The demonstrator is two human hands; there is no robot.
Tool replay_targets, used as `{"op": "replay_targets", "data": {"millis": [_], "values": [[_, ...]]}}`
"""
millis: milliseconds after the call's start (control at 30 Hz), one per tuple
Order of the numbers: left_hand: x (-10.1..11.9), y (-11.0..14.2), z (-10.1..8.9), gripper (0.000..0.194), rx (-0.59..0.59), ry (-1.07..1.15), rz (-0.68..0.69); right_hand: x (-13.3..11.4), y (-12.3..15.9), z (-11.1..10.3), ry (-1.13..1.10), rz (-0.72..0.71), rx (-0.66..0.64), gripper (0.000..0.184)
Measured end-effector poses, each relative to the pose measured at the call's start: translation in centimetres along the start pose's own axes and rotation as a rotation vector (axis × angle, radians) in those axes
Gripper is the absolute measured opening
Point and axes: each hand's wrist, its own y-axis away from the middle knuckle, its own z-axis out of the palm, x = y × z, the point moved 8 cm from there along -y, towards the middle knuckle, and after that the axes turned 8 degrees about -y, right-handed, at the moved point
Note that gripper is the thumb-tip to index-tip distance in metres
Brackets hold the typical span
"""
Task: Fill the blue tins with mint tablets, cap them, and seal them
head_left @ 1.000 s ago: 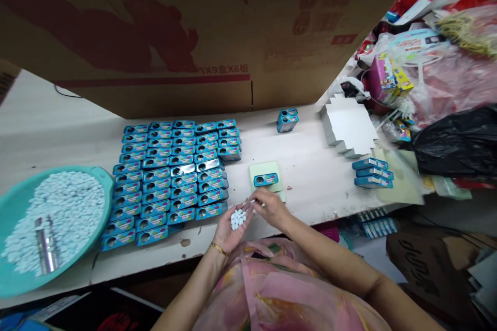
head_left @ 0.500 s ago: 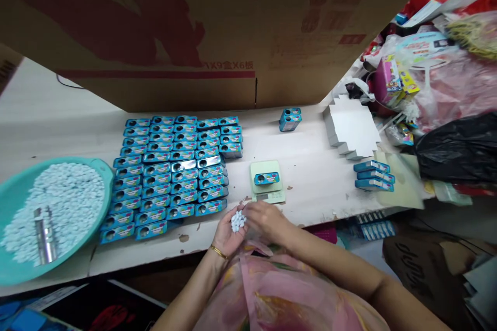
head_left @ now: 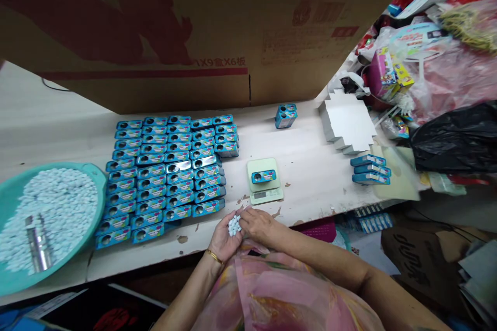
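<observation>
Head view: left hand cups pale pieces, palm open; right hand curled beside them, grip unclear.

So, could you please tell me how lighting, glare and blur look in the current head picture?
Head view: cardboard box dim, table brighter; head view: glare on the metal cylinder in the basin; head view: small pieces in the left hand soft, hard to count.

Scale and rowed blue boxes suggest a packing workshop (cluttered).
</observation>
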Motion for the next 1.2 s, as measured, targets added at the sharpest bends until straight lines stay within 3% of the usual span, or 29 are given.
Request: {"op": "replay_targets", "data": {"millis": [200,400,467,633,700,800,900,1000,1200], "values": [[0.5,-0.3,1.7,0.015,-0.043,-0.061,0.044,1.3,0.0,-1.2,-0.092,-0.02,0.033,0.014],[1.5,-0.3,3.0,0.014,-0.112,-0.04,0.109,5.6,-0.6,-6.6,-0.284,0.068,0.409,0.02],[1.7,-0.3,3.1,0.014,-0.122,-0.034,0.107,7.6,-0.9,-7.7,-0.285,0.126,0.467,0.019],[2.2,0.1,1.9,0.013,-0.075,-0.02,0.123,11.7,-0.1,-8.5,-0.266,0.218,0.492,0.022],[2.4,0.5,0.1,0.013,-0.001,-0.023,0.116,12.8,0.4,-8.2,-0.241,0.258,0.448,0.035],[2.6,1.2,-2.9,0.013,0.103,-0.014,0.105,13.6,0.4,-7.0,-0.208,0.283,0.285,0.058],[2.6,1.9,-5.1,0.013,0.164,0.007,0.1,13.9,0.0,-6.4,-0.196,0.303,0.221,0.066],[2.4,2.4,-5.9,0.013,0.172,0.006,0.092,13.7,-0.5,-6.1,-0.173,0.3,0.21,0.06],[1.4,2.1,-4.5,0.011,0.037,0.024,0.065,12.1,-3.1,-6.6,-0.122,0.231,0.226,0.034]]}}
